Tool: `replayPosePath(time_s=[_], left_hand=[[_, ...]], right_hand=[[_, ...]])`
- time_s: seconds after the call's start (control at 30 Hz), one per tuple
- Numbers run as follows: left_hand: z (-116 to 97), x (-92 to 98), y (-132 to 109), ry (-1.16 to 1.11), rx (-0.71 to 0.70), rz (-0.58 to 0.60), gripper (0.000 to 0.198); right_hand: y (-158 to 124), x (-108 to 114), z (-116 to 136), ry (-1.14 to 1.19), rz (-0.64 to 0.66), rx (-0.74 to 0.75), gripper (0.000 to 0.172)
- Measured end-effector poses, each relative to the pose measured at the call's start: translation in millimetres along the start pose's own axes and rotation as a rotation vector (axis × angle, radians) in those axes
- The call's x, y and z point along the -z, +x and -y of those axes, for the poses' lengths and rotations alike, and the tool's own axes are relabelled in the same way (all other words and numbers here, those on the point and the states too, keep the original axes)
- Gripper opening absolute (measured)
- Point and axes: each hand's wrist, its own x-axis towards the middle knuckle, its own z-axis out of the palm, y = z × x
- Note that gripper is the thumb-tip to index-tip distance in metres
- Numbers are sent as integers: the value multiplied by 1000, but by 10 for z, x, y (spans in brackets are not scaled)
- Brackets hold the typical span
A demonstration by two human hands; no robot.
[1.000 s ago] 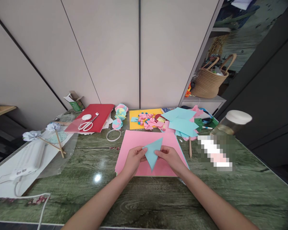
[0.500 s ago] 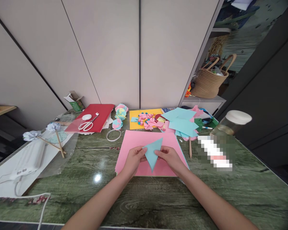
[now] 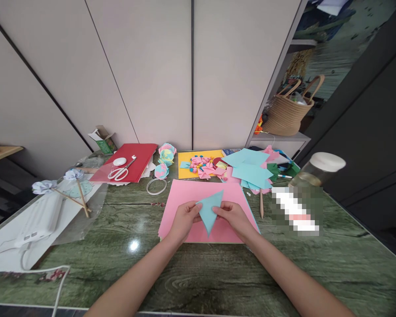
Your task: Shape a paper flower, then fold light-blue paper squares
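Note:
A light blue piece of paper folded into a triangle [image 3: 210, 212] is held up between both hands, one point aimed down and another up to the right. My left hand [image 3: 187, 216] pinches its left corner between thumb and fingers. On the right edge, my right hand [image 3: 231, 215] grips it the same way, thumb on the front face. The fingers behind the paper are partly hidden. Beneath the hands lies a stack of pink paper sheets [image 3: 176, 198], with a blue-green edge showing along its right side.
Behind the stack are a yellow sheet [image 3: 184, 172] with small folded paper pieces, light blue sheets [image 3: 247, 165] and paper flowers [image 3: 166, 156]. White-handled scissors [image 3: 119, 173] rest on a red folder [image 3: 141, 156]. A wooden stick [image 3: 262, 204] and a lidded jar [image 3: 317, 171] stand right; a tape roll [image 3: 156, 186] lies left.

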Motion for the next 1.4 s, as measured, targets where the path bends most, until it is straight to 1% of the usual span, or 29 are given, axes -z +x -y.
replayPosePath(time_s=[0.2,0.5,0.67,0.77,0.87,0.93,1.03,1.1,1.17,1.23,1.27,1.33,1.37,1.4], left_hand=[[2,2,1,34,4,-17,35],[-13,1,10,92,-22,-20,33],[-84,-35,-34,160,-48,-45,46],[-121,-52,-70,214,-107,-34,48],[-111,-48,-87,256,-171,-12,46],[-82,-34,-86,293,-204,-23,43],[-39,-15,-79,356,-262,-40,31],[-28,-6,-71,375,-278,-30,25],[-33,2,-57,367,-259,-23,22],[-44,18,-30,342,-206,-19,22],[-49,30,-13,325,-172,-6,23],[-53,60,25,280,-105,37,24],[-50,77,45,255,-78,58,25],[-45,95,65,232,-56,72,26]], right_hand=[[-2,0,23,55,18,-2,28],[6,10,18,119,-19,31,24],[-1,12,36,173,-27,41,23],[-13,13,66,171,-31,69,22],[-30,15,104,159,-45,88,22],[-41,14,122,165,-59,95,23],[-52,13,125,189,-73,114,22],[-55,15,121,188,-79,131,21],[-51,27,123,183,-57,130,21],[-34,56,135,165,-38,121,18],[-19,80,141,133,-50,124,23],[24,144,141,12,-104,146,39],[50,180,131,-68,-132,164,44],[76,216,112,-156,-147,182,46]])
